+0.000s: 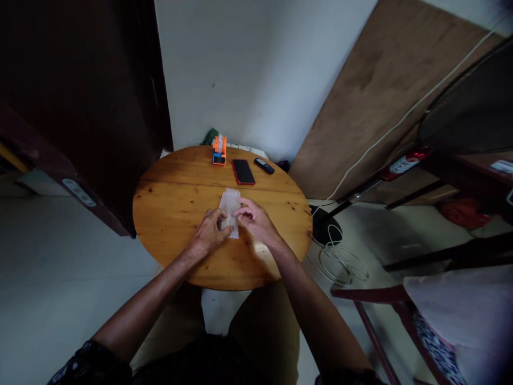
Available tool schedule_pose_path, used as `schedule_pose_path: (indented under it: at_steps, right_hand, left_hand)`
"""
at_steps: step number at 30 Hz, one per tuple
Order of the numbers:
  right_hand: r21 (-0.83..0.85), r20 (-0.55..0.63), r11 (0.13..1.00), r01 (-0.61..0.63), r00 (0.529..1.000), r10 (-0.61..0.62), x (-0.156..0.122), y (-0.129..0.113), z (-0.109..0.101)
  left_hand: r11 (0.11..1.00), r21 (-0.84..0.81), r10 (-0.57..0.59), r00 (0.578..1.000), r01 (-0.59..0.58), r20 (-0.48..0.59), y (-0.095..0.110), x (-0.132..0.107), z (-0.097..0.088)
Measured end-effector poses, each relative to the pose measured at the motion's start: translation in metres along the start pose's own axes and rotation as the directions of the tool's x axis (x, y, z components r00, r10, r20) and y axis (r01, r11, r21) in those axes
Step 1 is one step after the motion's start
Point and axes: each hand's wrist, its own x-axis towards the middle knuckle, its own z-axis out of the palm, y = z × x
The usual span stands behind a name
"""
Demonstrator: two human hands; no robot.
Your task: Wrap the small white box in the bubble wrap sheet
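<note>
A small piece of whitish, see-through wrap [231, 199], which looks like bubble wrap, lies near the middle of the round wooden table [168, 214]. My left hand [210, 231] is at its left side, fingers curled and the thumb pressed on its lower part. From the right, my right hand [256, 219] reaches its edge with bent fingers, the thumb and forefinger close together on it. Whether anything is inside the wrap, I cannot make out.
Behind the wrap are a black phone-like slab with red edges [243, 172], a dark remote [264, 165] and an orange and blue tape dispenser [219, 149]. A white wall backs the table. Coiled cable [339, 262] lies on the floor to the right, near a chair [372, 294].
</note>
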Motion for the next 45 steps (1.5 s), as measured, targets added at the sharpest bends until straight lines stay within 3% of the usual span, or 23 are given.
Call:
schedule_pose_path:
  at_steps: [2, 4, 7, 10, 18, 21, 25, 29, 35, 45]
  right_hand:
    - [0.089, -0.153, 0.989, -0.118, 0.980, 0.130, 0.003, 0.011, 0.000]
    - [0.203, -0.202, 0.949, -0.242, 0.938, 0.282, 0.008, 0.021, 0.000]
    - [0.323, -0.154, 0.879, -0.351, 0.897, 0.415, 0.020, 0.027, 0.001]
    - [0.338, -0.087, 0.858, -0.386, 0.895, 0.437, 0.035, 0.024, 0.003]
    - [0.362, -0.006, 0.856, -0.370, 0.917, 0.399, 0.061, 0.016, 0.015]
    - [0.452, 0.030, 0.848, -0.278, 0.954, 0.297, 0.061, 0.019, 0.020]
    - [0.496, -0.020, 0.857, -0.137, 0.986, 0.168, 0.051, 0.018, 0.021]
    - [0.422, -0.020, 0.903, -0.076, 0.995, 0.094, 0.036, 0.011, 0.015]
    - [0.231, -0.026, 0.972, 0.038, 0.999, -0.033, 0.019, 0.005, 0.013]
    - [-0.063, -0.107, 0.991, 0.115, 0.987, -0.121, 0.004, -0.004, 0.023]
  left_hand:
    - [1.000, 0.002, -0.005, 1.000, 0.005, -0.020, 0.001, -0.001, 0.002]
    - [1.000, 0.004, -0.019, 0.999, 0.019, -0.034, 0.001, -0.002, 0.003]
    - [0.999, 0.018, -0.027, 0.999, 0.028, -0.034, 0.002, -0.004, 0.004]
    - [0.999, 0.051, 0.010, 1.000, -0.010, -0.009, 0.003, -0.006, 0.003]
    - [0.992, 0.122, 0.019, 0.998, -0.025, 0.052, 0.003, -0.005, 0.000]
    - [0.994, 0.107, 0.015, 0.999, -0.020, 0.051, 0.002, -0.005, 0.000]
    - [0.993, 0.115, 0.005, 0.999, -0.009, 0.033, -0.001, -0.005, 0.003]
    - [0.995, 0.098, 0.002, 1.000, 0.000, -0.028, -0.001, -0.009, 0.006]
    - [0.983, 0.127, -0.106, 0.977, 0.131, -0.185, 0.008, -0.019, 0.008]
    - [0.982, 0.160, -0.060, 0.971, 0.098, -0.231, 0.002, -0.016, 0.011]
